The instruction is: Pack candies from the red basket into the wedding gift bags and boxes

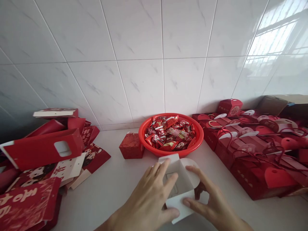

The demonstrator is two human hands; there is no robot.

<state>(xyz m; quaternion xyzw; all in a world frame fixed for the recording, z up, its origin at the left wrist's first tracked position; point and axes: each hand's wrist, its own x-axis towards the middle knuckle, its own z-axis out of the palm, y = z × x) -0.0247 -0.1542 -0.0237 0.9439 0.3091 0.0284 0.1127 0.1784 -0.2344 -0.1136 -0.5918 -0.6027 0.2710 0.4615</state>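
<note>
An open small box (184, 176) with a white inside and raised flaps stands near the front middle of the counter. My left hand (154, 192) lies along its left side, fingers bent over the edge and thumb by the front flap. My right hand (209, 197) holds the right side, its thumb on the front flap and its forefinger at the rounded right flap. Behind the box is a red plastic basket (143, 146) full of red-wrapped sweets (168, 131). A small closed red box (132, 146) stands just left of the basket.
Unfilled-looking red cartons and flat pieces (45, 149) are piled at the left. Rows of red handled boxes (250, 166) cover the right side, with a brown cardboard box (274, 104) behind them. A tiled wall (139, 86) bounds the counter (106, 199).
</note>
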